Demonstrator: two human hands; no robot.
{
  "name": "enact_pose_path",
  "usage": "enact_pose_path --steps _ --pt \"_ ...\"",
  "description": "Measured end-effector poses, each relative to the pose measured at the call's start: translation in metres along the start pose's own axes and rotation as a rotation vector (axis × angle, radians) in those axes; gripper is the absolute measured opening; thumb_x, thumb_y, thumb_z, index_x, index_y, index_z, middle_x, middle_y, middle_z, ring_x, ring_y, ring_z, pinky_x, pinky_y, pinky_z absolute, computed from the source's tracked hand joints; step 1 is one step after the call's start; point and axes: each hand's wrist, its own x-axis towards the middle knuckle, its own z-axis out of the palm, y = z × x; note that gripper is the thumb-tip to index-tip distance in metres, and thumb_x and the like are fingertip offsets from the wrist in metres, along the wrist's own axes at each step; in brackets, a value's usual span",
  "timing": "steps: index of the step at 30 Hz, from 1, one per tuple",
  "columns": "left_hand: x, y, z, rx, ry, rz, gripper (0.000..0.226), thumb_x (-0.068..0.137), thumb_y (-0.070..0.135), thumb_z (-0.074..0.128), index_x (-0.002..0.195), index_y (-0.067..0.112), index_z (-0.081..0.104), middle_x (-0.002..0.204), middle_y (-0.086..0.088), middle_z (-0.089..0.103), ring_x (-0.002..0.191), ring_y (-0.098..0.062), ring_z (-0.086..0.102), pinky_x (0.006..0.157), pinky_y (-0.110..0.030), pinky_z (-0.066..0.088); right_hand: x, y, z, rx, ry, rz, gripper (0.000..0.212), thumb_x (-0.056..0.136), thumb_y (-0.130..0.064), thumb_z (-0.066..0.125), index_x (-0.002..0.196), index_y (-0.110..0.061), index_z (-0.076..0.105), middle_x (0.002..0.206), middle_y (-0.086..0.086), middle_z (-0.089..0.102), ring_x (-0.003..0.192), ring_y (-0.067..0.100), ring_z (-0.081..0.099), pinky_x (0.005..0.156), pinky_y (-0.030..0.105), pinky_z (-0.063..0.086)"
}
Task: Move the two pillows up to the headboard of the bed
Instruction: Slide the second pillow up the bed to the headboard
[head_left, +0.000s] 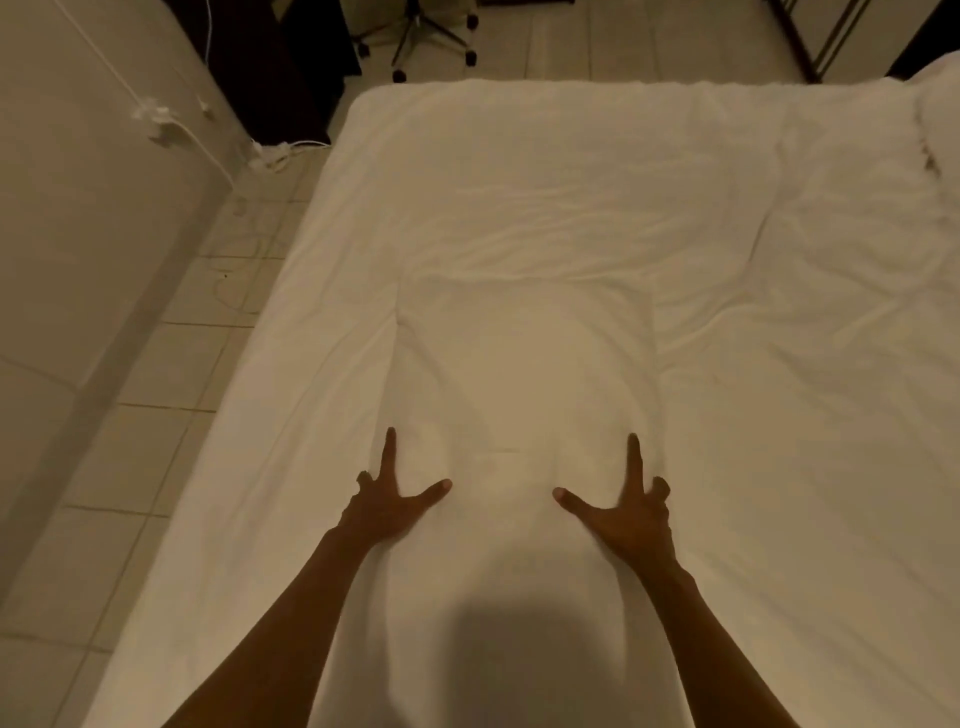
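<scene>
1. The room is dim and tiled, with a plain wall on the left, a white cable running down it, and the wheeled base of an office chair past the far end of the bed.
2. The bed fills most of the view, covered in a wrinkled white sheet. No headboard is visible from here, so I can't tell which end it stands at.
3. One pillow lies on the bed straight ahead of the person, its long axis running away from them, its far edge about mid-bed. A white bulge at the far right corner may be the second pillow, well apart from the first; too little shows to be sure.
4. Both arms reach forward, roughly parallel, one to each long side of the near pillow.
5. The left hand presses the pillow's left flank, the right hand its right flank; neither is nearer.
6. On each hand the fingers are spread apart and flat, index pointing ahead, thumb turned inward, the others curled. They are pressing, not gripping; I'd judge a two-handed lift or slide comes next.
</scene>
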Motion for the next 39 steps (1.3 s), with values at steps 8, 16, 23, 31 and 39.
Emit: enact_pose_path --steps 8,16,23,31,39 --pt "0.003 -0.001 0.01 -0.214 0.098 0.048 0.117 0.058 0.078 0.069 0.141 0.061 -0.011 0.135 -0.019 0.04 0.125 -0.043 0.046 0.108 -0.052 0.038 -0.007 -0.006 0.0 0.036 0.028 0.038 0.134 0.044 -0.088 0.07 0.141 -0.061 -0.019 0.134 0.019 0.04 0.122 0.042 0.047 0.104 0.054 0.038" --pt "-0.088 0.019 -0.012 -0.116 0.065 0.173 0.109 0.058 0.079 0.068 0.14 0.065 -0.002 0.108 -0.01 0.038 0.107 -0.039 0.054 0.1 -0.051 0.046 -0.094 -0.037 -0.032 -0.16 0.074 -0.003 0.115 0.062 -0.087 0.058 0.147 -0.054 -0.013 0.115 0.014 0.045 0.106 0.033 0.052 0.1 0.047 0.04" --pt "-0.221 0.006 -0.022 0.015 0.02 0.255 0.087 0.071 0.076 0.06 0.145 0.056 0.019 0.119 -0.011 0.039 0.114 -0.03 0.045 0.104 -0.049 0.037 -0.247 -0.026 -0.079 -0.277 0.157 0.044 0.1 0.072 -0.086 0.046 0.15 -0.052 -0.006 0.118 0.017 0.045 0.106 0.031 0.048 0.099 0.043 0.035" --pt "-0.334 0.05 0.014 0.214 0.041 0.459 0.079 0.067 0.086 0.047 0.137 0.054 0.036 0.12 -0.012 0.045 0.111 -0.031 0.048 0.102 -0.047 0.034 -0.378 0.035 -0.133 -0.208 0.406 0.233 0.087 0.076 -0.084 0.039 0.151 -0.051 0.007 0.127 0.019 0.043 0.115 0.033 0.044 0.105 0.042 0.03" --pt "-0.415 0.138 0.084 0.402 0.003 0.705 0.085 0.065 0.089 0.043 0.141 0.051 0.033 0.126 -0.015 0.041 0.118 -0.033 0.044 0.106 -0.045 0.031 -0.422 0.137 -0.201 -0.056 0.556 0.366 0.084 0.075 -0.085 0.039 0.149 -0.051 0.019 0.13 0.018 0.042 0.116 0.033 0.044 0.107 0.044 0.032"
